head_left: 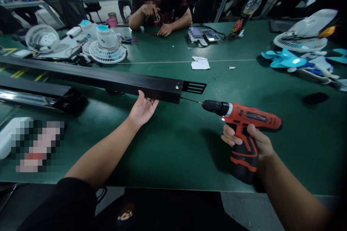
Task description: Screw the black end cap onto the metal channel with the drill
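A long black metal bar [114, 79] lies across the green table [173, 151] from the far left to the centre, with a slotted bracket [193, 87] at its right end. My left hand [142, 110] grips the bar from below near that end. My right hand [248, 140] is wrapped round the handle of an orange and black cordless drill [241, 122]. The drill's light is on and its thin bit [191, 100] points left, touching the bar's end face.
A second black rail [40, 95] lies at the left. Small white fans [107, 45] and fan parts stand at the back left, blue fan blades [287, 59] and a grille at the right. Paper scraps [200, 63] lie mid-table. A person sits opposite, working with both hands.
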`<action>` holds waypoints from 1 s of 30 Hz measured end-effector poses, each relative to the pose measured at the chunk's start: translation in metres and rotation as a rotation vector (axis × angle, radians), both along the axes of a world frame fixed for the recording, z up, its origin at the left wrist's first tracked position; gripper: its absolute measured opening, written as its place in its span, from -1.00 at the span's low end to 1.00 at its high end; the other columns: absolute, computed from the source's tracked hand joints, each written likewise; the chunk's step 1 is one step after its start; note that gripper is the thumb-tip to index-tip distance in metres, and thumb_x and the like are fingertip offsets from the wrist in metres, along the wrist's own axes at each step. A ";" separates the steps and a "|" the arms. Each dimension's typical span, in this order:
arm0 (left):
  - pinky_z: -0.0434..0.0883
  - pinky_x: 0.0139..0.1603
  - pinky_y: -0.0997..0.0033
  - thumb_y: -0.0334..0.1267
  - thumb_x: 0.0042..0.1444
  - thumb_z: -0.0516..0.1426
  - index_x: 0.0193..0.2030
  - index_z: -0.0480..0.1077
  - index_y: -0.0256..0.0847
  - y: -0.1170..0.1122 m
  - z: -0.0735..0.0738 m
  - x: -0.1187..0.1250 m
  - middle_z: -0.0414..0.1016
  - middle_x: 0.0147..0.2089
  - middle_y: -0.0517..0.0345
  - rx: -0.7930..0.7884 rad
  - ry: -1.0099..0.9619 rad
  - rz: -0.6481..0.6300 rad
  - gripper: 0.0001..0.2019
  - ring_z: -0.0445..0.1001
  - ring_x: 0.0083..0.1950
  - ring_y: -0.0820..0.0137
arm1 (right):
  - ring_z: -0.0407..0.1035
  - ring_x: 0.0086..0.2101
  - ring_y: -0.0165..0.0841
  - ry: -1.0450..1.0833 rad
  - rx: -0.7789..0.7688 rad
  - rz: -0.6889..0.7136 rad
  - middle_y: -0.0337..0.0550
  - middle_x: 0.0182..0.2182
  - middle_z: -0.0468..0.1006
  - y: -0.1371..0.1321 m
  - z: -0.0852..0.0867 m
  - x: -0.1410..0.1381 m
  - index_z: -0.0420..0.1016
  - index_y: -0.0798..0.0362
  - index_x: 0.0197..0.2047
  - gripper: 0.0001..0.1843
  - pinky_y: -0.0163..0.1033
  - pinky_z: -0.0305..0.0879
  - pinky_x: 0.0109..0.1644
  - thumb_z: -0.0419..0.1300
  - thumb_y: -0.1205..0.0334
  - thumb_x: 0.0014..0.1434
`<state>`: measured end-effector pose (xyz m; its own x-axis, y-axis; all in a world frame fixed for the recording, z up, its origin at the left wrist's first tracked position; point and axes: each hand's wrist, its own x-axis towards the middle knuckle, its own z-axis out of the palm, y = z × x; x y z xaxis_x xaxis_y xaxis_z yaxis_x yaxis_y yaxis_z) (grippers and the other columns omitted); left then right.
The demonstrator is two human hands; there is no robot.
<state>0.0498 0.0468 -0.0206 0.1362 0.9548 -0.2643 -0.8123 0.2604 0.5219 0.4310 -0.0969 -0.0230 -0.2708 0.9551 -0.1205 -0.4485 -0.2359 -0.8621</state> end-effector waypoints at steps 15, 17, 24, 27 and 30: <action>0.69 0.38 0.38 0.04 0.80 -0.04 0.61 0.49 -0.09 0.000 -0.002 -0.005 0.85 0.04 0.06 0.038 -0.051 -0.044 -0.49 0.86 0.13 0.33 | 0.10 -0.50 -0.37 0.023 -0.031 -0.037 -0.17 -0.33 0.49 0.001 0.002 -0.004 0.67 -0.06 -0.07 -0.49 -0.10 0.44 -0.42 0.65 -0.25 0.21; 0.69 0.37 0.40 0.04 0.80 -0.05 0.62 0.49 -0.07 0.000 0.000 -0.004 0.86 0.04 0.07 0.035 -0.036 -0.044 -0.49 0.86 0.13 0.34 | 0.09 -0.50 -0.37 0.018 -0.023 -0.013 -0.17 -0.35 0.49 0.002 0.001 -0.002 0.69 -0.04 -0.12 -0.50 -0.11 0.44 -0.41 0.65 -0.26 0.22; 0.67 0.39 0.41 0.05 0.78 0.00 0.68 0.44 -0.07 -0.001 -0.003 -0.005 0.86 0.04 0.09 0.023 -0.011 -0.046 -0.47 0.86 0.09 0.35 | 0.03 -0.51 -0.42 0.026 -0.001 -0.003 -0.18 -0.32 0.50 0.003 -0.003 0.000 0.79 0.03 -0.08 -0.49 -0.14 0.42 -0.41 0.64 -0.26 0.25; 0.66 0.40 0.41 0.04 0.77 0.06 0.68 0.44 -0.05 0.000 -0.005 -0.007 0.86 0.05 0.10 0.027 -0.021 -0.056 -0.48 0.87 0.08 0.36 | 0.02 -0.52 -0.44 0.022 0.001 -0.014 -0.19 -0.31 0.51 0.003 -0.002 -0.002 0.79 0.02 -0.08 -0.48 -0.15 0.42 -0.42 0.65 -0.26 0.25; 0.67 0.38 0.42 0.04 0.77 0.06 0.65 0.46 -0.05 0.000 -0.004 -0.006 0.85 0.03 0.11 0.019 -0.026 -0.054 -0.50 0.87 0.07 0.37 | 0.02 -0.51 -0.45 0.012 0.005 -0.009 -0.21 -0.32 0.50 0.002 -0.001 -0.003 0.78 0.01 -0.09 -0.48 -0.18 0.43 -0.42 0.65 -0.28 0.24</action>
